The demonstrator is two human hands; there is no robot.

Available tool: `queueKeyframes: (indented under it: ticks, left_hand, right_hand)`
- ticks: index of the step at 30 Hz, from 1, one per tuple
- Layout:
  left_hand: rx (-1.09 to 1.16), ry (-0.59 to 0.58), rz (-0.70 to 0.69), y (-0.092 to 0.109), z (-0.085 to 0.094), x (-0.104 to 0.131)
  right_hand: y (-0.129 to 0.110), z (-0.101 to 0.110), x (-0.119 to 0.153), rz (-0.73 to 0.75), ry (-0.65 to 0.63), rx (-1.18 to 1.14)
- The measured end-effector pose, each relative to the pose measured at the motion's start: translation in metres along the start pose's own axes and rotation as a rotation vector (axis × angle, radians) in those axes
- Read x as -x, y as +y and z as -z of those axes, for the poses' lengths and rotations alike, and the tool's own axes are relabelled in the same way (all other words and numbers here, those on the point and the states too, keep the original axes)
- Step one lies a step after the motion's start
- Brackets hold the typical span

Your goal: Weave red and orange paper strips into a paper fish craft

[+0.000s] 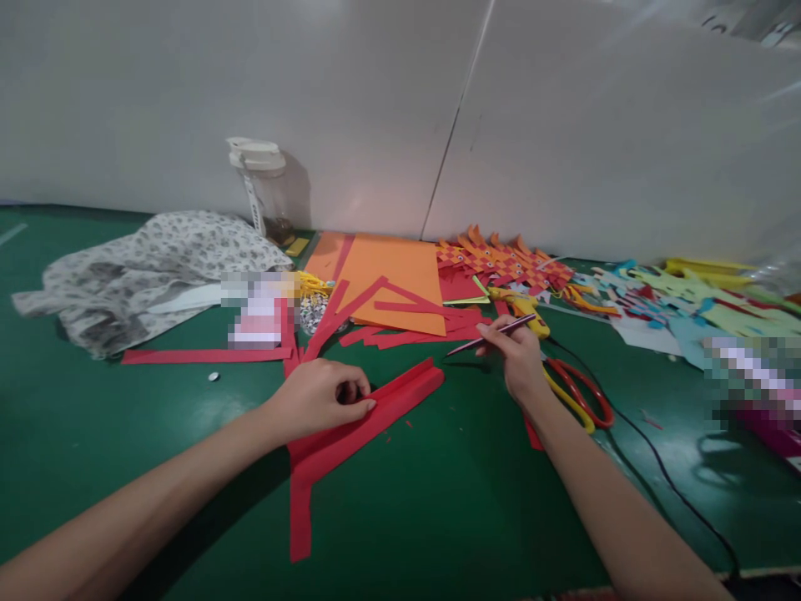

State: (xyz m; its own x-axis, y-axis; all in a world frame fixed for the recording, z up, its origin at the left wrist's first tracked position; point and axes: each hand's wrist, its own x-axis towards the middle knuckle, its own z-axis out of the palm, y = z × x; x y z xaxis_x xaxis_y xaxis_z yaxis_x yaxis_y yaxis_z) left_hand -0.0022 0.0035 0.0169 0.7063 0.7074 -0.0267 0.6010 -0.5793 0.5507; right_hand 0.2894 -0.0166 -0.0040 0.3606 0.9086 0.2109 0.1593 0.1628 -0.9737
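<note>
Head view: left hand pinches creased red paper, midway between back and front edges of green table. Right hand grips a pen, tip just off the paper. Judged partway: crease made; red strips loose. Checkered fish, apparently assembled, by back edge.
</note>
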Motion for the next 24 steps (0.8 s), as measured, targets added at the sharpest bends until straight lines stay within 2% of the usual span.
queueKeyframes:
  ticks: [2, 8, 11, 16, 24]
  left_hand:
    - [0.003, -0.001, 0.002, 0.000, 0.000, 0.000]
    - [0.002, -0.007, 0.007, 0.000, 0.000, -0.001]
    - [0.007, -0.003, 0.000, 0.001, 0.000, 0.000]
    - [0.003, 0.005, 0.002, 0.000, 0.000, 0.000]
    - [0.002, -0.001, 0.005, 0.000, 0.000, 0.000]
  right_hand:
    - [-0.003, -0.006, 0.006, 0.014, -0.018, -0.008]
    - [-0.014, -0.034, 0.029, -0.083, -0.275, -0.049]
    - [-0.015, -0.041, 0.034, -0.124, -0.319, -0.060]
    - [-0.012, -0.037, 0.029, -0.131, -0.279, -0.058]
    - [-0.002, -0.001, 0.002, -0.039, -0.058, 0.011]
